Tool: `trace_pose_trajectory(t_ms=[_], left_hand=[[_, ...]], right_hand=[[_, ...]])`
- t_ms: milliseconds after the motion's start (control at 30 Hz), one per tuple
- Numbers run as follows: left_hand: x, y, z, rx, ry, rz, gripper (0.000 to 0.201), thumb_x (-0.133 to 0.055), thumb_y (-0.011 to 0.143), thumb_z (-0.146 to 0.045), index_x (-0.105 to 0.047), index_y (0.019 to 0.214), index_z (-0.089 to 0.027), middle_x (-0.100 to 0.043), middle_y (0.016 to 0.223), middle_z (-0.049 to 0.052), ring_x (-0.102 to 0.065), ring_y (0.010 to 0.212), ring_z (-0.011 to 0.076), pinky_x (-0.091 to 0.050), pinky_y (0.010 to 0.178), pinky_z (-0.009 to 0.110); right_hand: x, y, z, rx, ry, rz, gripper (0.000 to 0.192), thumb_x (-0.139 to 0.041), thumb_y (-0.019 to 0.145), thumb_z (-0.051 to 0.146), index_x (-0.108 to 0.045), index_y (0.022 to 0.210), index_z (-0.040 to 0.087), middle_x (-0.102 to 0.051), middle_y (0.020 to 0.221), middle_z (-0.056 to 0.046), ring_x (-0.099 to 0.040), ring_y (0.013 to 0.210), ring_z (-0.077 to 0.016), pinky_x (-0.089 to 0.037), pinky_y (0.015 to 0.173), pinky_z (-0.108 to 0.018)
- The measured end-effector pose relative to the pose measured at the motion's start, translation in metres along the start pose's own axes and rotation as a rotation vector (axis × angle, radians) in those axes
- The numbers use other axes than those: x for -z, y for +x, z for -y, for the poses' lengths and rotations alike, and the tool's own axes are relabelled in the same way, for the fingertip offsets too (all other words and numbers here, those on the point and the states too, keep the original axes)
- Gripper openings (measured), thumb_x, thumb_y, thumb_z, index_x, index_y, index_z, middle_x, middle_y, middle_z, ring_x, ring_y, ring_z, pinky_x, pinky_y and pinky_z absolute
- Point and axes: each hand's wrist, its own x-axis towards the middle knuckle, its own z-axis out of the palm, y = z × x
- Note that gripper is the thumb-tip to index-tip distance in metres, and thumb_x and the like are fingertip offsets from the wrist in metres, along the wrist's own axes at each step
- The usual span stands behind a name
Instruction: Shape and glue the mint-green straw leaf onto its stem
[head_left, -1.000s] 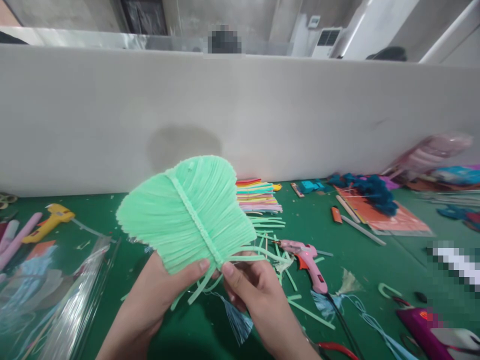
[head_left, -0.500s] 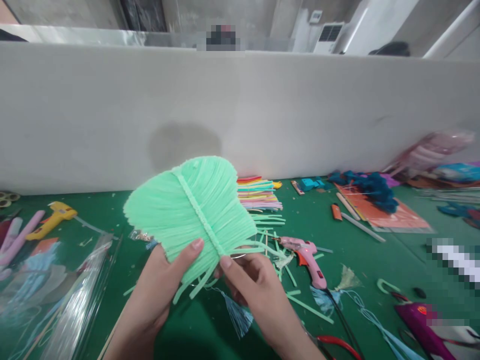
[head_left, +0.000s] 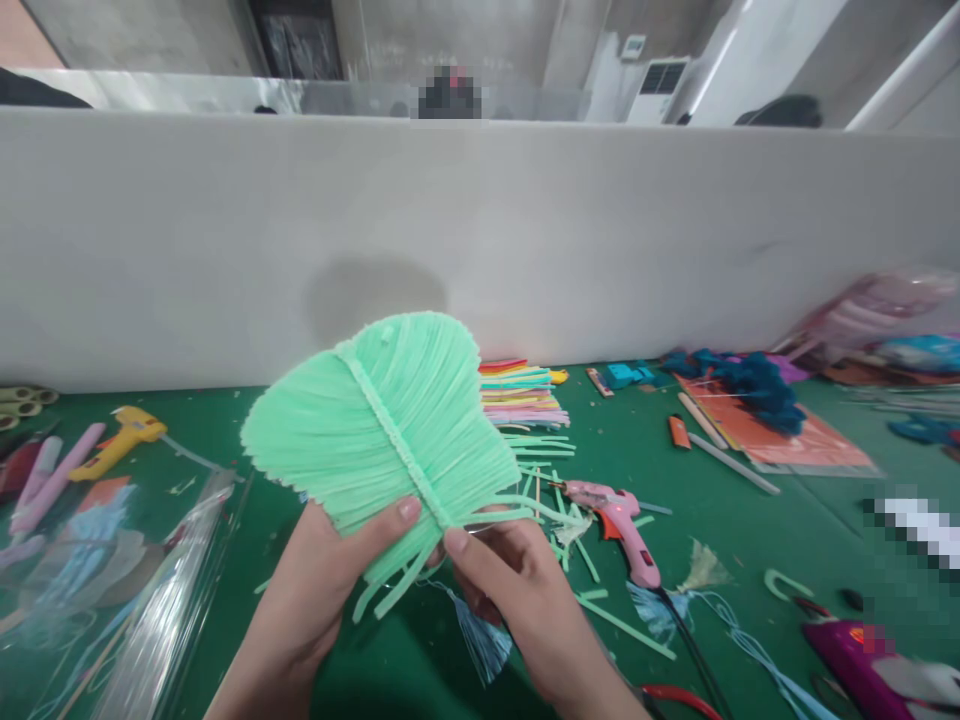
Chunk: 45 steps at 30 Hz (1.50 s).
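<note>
A green table (head_left: 675, 480) runs under a white partition (head_left: 600, 240) — at frame centre, the left hand (head_left: 322, 580) and right hand (head_left: 510, 580) pinch a mint leaf-shaped fan (head_left: 382, 425) (held aloft) by its lower edge.

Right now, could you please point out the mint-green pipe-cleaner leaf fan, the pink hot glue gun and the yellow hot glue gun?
mint-green pipe-cleaner leaf fan (head_left: 375, 430), head view, on its left half beside the central spine.
pink hot glue gun (head_left: 619, 520), head view, on its body above the handle.
yellow hot glue gun (head_left: 124, 435), head view, on its body.
</note>
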Motion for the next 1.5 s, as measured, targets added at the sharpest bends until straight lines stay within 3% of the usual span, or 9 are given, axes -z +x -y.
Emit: trace_pose_trajectory(t_ms=[233,500,633,767,967,1067,1133,1300,1500], left_hand=[[0.0,-0.002,0.003,-0.018,0.009,0.051,0.023,-0.085,0.064,-0.029,-0.07,0.076,-0.017,-0.071,0.071,0.001,-0.068,0.069,0.0194,-0.057,0.068,0.029],[0.002,0.0,0.001,-0.039,0.093,-0.032,0.063,-0.084,0.066,-0.036,-0.065,0.123,-0.018,-0.076,0.104,0.009,-0.066,0.109,0.0317,-0.05,0.098,0.044],[0.0,-0.001,0.002,-0.047,0.102,-0.057,0.075,-0.086,0.063,-0.038,-0.061,0.129,-0.016,-0.074,0.112,0.013,-0.067,0.104,0.0339,-0.051,0.095,0.047],[0.004,-0.003,0.0,-0.032,0.16,-0.076,0.061,-0.081,0.068,-0.044,-0.067,0.12,-0.016,-0.074,0.111,0.013,-0.068,0.103,0.0336,-0.05,0.094,0.044],[0.025,-0.005,-0.006,0.032,0.361,0.257,0.031,-0.08,0.071,-0.04,-0.077,0.097,-0.023,-0.078,0.087,0.006,-0.07,0.082,0.0272,-0.054,0.074,0.032],[0.029,-0.009,-0.01,0.006,0.485,0.297,0.017,-0.075,0.075,-0.04,-0.077,0.077,-0.024,-0.071,0.064,0.003,-0.064,0.064,0.021,-0.048,0.062,0.027],[0.028,-0.013,-0.014,-0.038,0.525,0.281,0.023,-0.072,0.077,-0.044,-0.073,0.067,-0.023,-0.068,0.06,0.002,-0.06,0.061,0.0183,-0.045,0.059,0.025],[0.028,-0.012,-0.016,-0.113,0.424,0.11,0.023,-0.077,0.072,-0.046,-0.07,0.069,-0.024,-0.062,0.061,-0.001,-0.053,0.059,0.0139,-0.041,0.056,0.022],[0.037,0.007,0.002,-0.05,0.163,0.241,0.021,-0.087,0.063,-0.037,-0.072,0.066,-0.022,-0.064,0.058,-0.001,-0.056,0.056,0.0118,-0.044,0.057,0.021]], right_hand=[[0.0,-0.001,0.001,0.016,-0.018,-0.011,0.037,-0.072,0.079,0.052,-0.063,0.073,0.017,-0.039,0.049,0.008,-0.031,0.045,-0.0064,-0.021,0.042,-0.022],[0.001,0.004,0.003,-0.01,-0.113,-0.024,0.042,-0.068,0.08,0.057,-0.063,0.072,0.015,-0.059,0.06,0.0,-0.053,0.054,-0.0116,-0.041,0.047,-0.022],[-0.002,0.005,0.004,-0.013,-0.053,-0.044,0.041,-0.077,0.072,0.054,-0.067,0.073,0.015,-0.062,0.062,-0.001,-0.056,0.056,-0.0123,-0.046,0.051,-0.022],[-0.003,0.004,0.006,0.024,-0.023,-0.119,0.039,-0.078,0.071,0.051,-0.065,0.065,0.015,-0.062,0.058,-0.001,-0.054,0.053,-0.0109,-0.045,0.052,-0.022],[-0.001,0.0,0.004,0.126,0.05,-0.195,0.031,-0.077,0.077,0.044,-0.068,0.07,0.015,-0.064,0.059,-0.001,-0.055,0.055,-0.0116,-0.047,0.054,-0.024],[-0.001,-0.002,0.001,0.184,0.099,-0.188,0.027,-0.074,0.082,0.041,-0.068,0.074,0.016,-0.064,0.061,0.0,-0.056,0.057,-0.0118,-0.046,0.055,-0.023],[-0.001,-0.003,0.0,0.208,0.134,-0.168,0.025,-0.072,0.084,0.039,-0.067,0.073,0.017,-0.063,0.062,0.0,-0.056,0.058,-0.0117,-0.045,0.054,-0.023],[0.0,-0.002,0.002,0.222,0.181,-0.187,0.024,-0.071,0.086,0.038,-0.068,0.074,0.017,-0.063,0.062,0.001,-0.055,0.058,-0.0116,-0.044,0.054,-0.023],[-0.003,-0.001,0.004,0.181,0.259,-0.21,0.024,-0.075,0.082,0.038,-0.068,0.074,0.016,-0.059,0.058,0.002,-0.052,0.056,-0.0105,-0.043,0.052,-0.021]])
